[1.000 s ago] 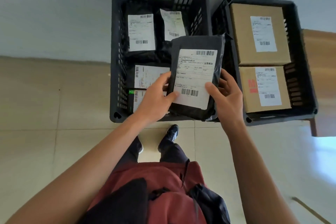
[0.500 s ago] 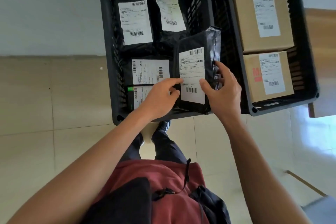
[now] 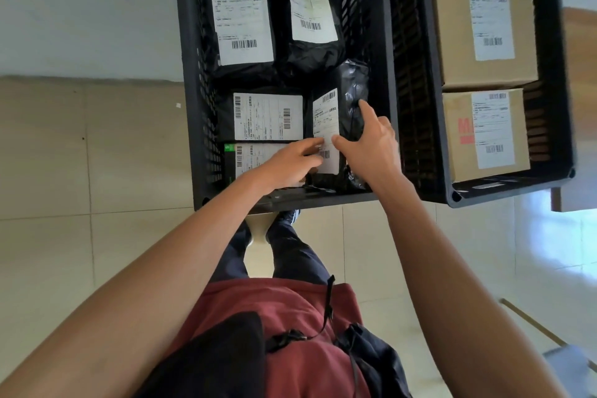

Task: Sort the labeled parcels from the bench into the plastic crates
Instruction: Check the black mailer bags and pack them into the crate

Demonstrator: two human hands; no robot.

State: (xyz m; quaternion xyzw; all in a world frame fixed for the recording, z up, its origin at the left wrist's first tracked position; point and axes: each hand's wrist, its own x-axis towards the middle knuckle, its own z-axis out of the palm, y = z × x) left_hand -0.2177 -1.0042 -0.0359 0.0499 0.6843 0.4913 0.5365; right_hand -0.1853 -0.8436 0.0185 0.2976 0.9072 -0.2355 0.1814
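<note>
We set the black mailer point(image 3: 350, 113) on edge in the left crate point(image 3: 190, 81), label facing left — it stands in the near right corner, the only gap beside the four flat bags. Our left hand point(image 3: 284, 165) touches its label with loosely extended fingers; our right hand point(image 3: 371, 142) steadies it, fingers spread, not clamped. The right crate point(image 3: 563, 74) holds two cardboard boxes point(image 3: 452, 19).

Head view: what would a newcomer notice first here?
Both hands, left hand and right hand, rest on a black bag in the left crate, beside four other labeled bags. The right crate holds two cardboard boxes.
</note>
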